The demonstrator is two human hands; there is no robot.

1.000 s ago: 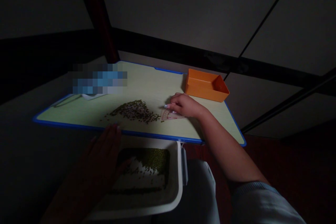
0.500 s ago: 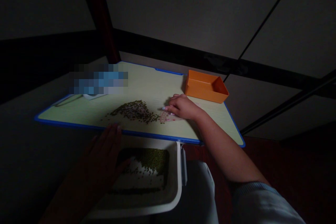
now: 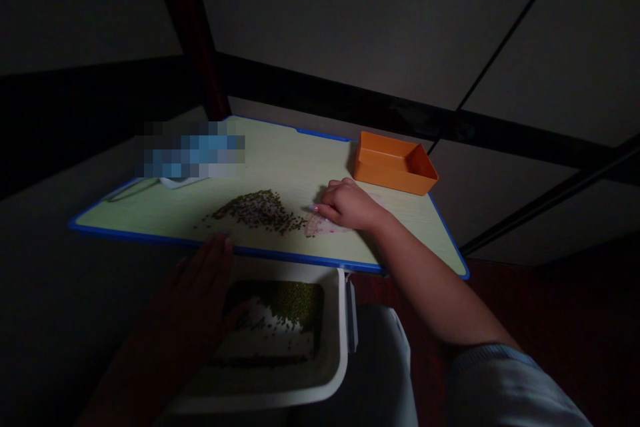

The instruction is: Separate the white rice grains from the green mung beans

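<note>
Right hand (image 3: 350,205), its curled fingers clamped on a clear protractor (image 3: 324,225) beside the beans (image 3: 260,211) on the board (image 3: 280,153); left hand (image 3: 200,287), fingers extended, at the tub (image 3: 342,353); the protractor's edge is best kept low and flat, lest beans scatter.
</note>
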